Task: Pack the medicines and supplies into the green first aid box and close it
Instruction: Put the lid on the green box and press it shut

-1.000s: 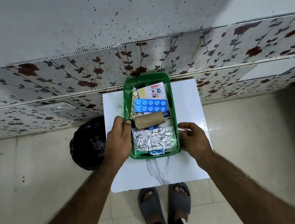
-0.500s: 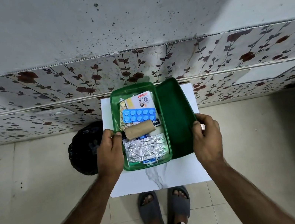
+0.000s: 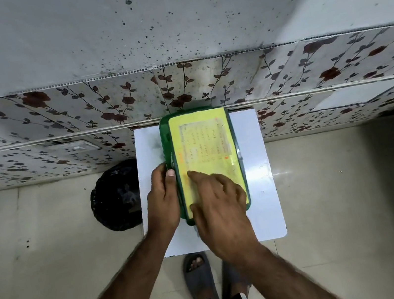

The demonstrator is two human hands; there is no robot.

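Observation:
The green first aid box (image 3: 166, 139) lies on the small white table (image 3: 256, 165), its lid down. A yellow printed label (image 3: 202, 143) covers the lid's top. The medicines inside are hidden under the lid. My left hand (image 3: 163, 202) grips the box's left edge, thumb on the rim. My right hand (image 3: 219, 203) rests flat on the near part of the lid, fingers spread and index finger stretched across the label.
A black bin (image 3: 115, 197) stands on the floor just left of the table. A wall with floral panels (image 3: 80, 111) rises right behind the table. Tiled floor (image 3: 343, 203) lies on both sides, and my feet in grey sandals (image 3: 198, 274) are below the table's near edge.
The lid, held open at the right by my right hand, has swung over and now lies shut on the box. My right hand moved left onto the lid. The left hand stayed on the box's edge.

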